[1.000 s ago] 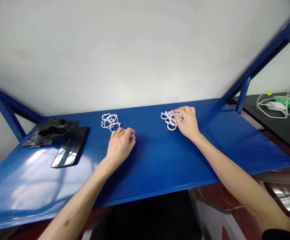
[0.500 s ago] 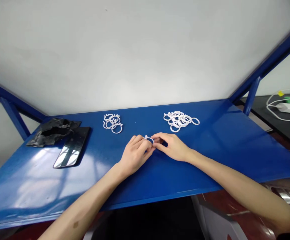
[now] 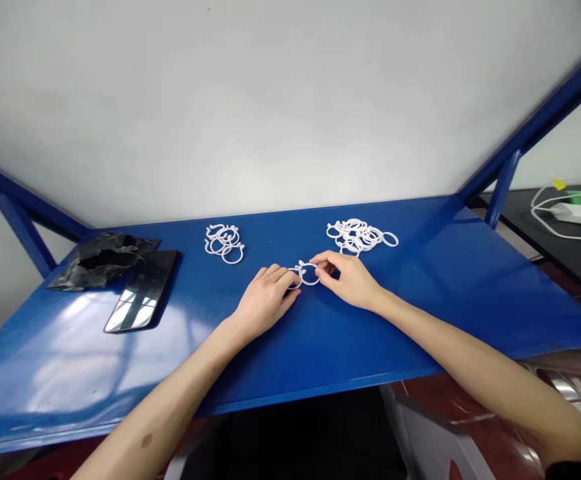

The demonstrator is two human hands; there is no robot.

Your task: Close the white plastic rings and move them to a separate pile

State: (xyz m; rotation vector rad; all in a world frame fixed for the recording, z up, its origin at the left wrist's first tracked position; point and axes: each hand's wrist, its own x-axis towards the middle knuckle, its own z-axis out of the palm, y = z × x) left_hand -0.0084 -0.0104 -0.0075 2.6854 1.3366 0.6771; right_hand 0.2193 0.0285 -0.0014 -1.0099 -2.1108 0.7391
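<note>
Nearly closed hands (image 3: 266, 303) (image 3: 347, 279) on white rings (image 3: 311, 284)

Head cam, facing fwd & down, fairly close, abv nr side of blue table (image 3: 340, 350), wall (image 3: 280, 120) opp.

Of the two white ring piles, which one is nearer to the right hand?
The larger pile, just beyond the right hand; the smaller pile lies farther left.

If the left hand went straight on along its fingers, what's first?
The left hand would likely first meet the white ring held by the right hand, just beyond its own ring; exact depth is unclear.
</note>
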